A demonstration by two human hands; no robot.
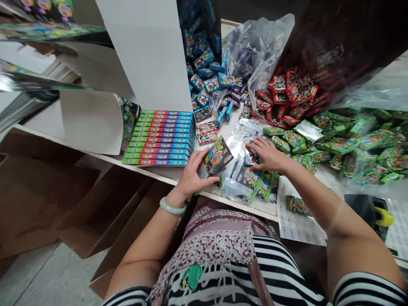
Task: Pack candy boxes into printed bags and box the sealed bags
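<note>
In my left hand (191, 174), thumb on one side and fingers on the other, is a dark printed packet (217, 158) with green lettering and a colourful round picture. My right hand (269, 155) has its fingers closed round a small blue box (250, 159) on the table. Beneath and beside it lie flat printed bags (266, 187) with green edges and clear plastic. Two small red boxes (208, 132) rest just beyond my left hand. To the left stands a neat row of display boxes (159, 138) with green, red, purple and blue stripes.
Small blue boxes (204, 85) spill out at the back, beside a crumpled clear bag (255, 46). Heaps of red boxes (293, 93) and green boxes (347, 140) lie to the right. A printed sheet (298, 225) and a yellow tape roll (384, 216) sit near the front edge. Open cartons (95, 212) stand below left.
</note>
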